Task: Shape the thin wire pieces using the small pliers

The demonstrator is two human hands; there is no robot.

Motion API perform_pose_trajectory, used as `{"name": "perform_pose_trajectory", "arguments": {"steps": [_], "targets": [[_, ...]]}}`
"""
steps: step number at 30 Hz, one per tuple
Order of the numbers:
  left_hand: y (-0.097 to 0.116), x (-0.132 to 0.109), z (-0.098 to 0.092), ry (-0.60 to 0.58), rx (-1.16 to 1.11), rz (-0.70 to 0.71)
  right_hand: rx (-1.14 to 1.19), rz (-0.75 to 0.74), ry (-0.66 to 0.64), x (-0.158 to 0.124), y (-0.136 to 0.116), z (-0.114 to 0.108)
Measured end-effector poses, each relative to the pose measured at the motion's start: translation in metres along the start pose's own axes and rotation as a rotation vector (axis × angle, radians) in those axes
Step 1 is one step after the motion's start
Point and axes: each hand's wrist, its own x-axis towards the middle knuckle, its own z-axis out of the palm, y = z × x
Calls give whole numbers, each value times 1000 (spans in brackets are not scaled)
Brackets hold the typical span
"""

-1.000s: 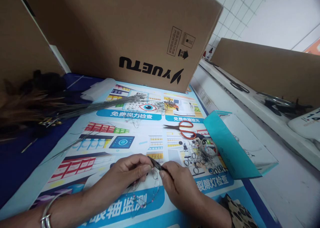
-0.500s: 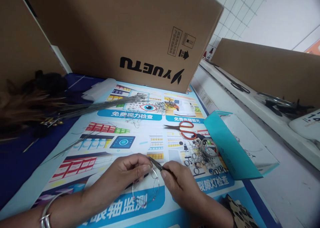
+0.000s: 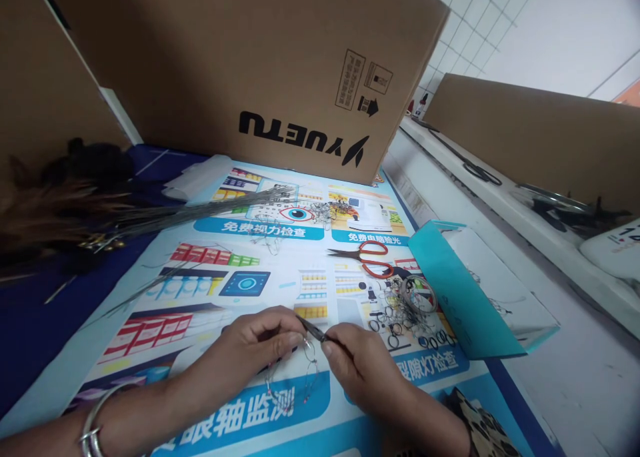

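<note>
My left hand [image 3: 273, 340] is closed, thumb against fingers, pinching a thin beaded wire loop [image 3: 311, 370] with small pinkish beads that dangles below the fingertips. In my right hand [image 3: 357, 357] is a pair of dark pointed pliers [image 3: 314, 330], gripped by the handles inside the fist. The pliers' tips reach the left fingertips at the top of the loop; whether the jaws close on the wire I cannot tell. Right of the hands lies a pile of wire pieces and small rings [image 3: 413, 310]. Scissors with orange-red handles [image 3: 363, 255] lie beyond the hands.
An open turquoise box [image 3: 453, 303] stands at the right with wire bits inside. A bundle of straight wires [image 3: 215, 210] lies at the back left beside brown feathers [image 3: 55, 210]. A large cardboard box [image 3: 280, 63] stands behind. A ledge [image 3: 505, 203] runs along the right.
Both hands stay almost in place. The beaded wire loop has swung and turned slightly beneath the left fingertips, and the view has shifted a little.
</note>
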Motion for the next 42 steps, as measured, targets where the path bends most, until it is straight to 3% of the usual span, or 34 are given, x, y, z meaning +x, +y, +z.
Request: {"name": "perform_pose_trajectory", "arguments": {"steps": [9,21,25,30,35,42], "targets": [[6,-1,3,14,2,-55,3,-17,5,1,-1,0],[8,-3,6,9,-264,-106,112,15,38,2,0,3],[5,0,4,-57,-199,-47,97,3,41,1,1,2],[0,2,6,-57,-30,46,54,-22,44,1,3,1],[0,2,5,-69,83,27,21,-28,39,2,3,3],[6,-2,7,-21,-117,-60,36,-37,73,2,2,4]]}}
